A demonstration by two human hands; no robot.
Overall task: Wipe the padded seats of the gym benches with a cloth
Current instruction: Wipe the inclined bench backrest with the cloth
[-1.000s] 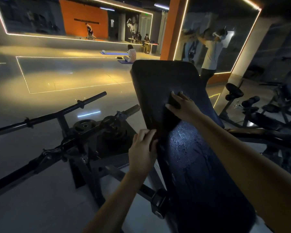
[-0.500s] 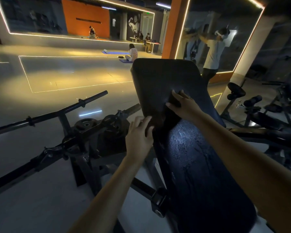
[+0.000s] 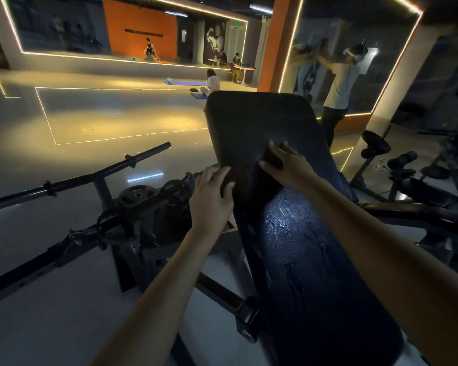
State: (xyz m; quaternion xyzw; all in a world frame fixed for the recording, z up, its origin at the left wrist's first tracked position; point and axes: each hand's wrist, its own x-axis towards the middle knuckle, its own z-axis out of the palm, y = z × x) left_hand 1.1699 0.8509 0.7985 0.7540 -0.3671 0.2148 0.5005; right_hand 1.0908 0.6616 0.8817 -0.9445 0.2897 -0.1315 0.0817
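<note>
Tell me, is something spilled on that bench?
Yes, sort of: the near seat pad glistens with wet drops and streaks, unlike the dull backrest pad beyond. The right hand presses a dark cloth on that pad, so it is likely cleaning wetness.

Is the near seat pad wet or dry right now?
Wet: the near seat pad glistens with droplets and run streaks. The upper pad beyond the right hand looks matte; too dark to be sure.
</note>
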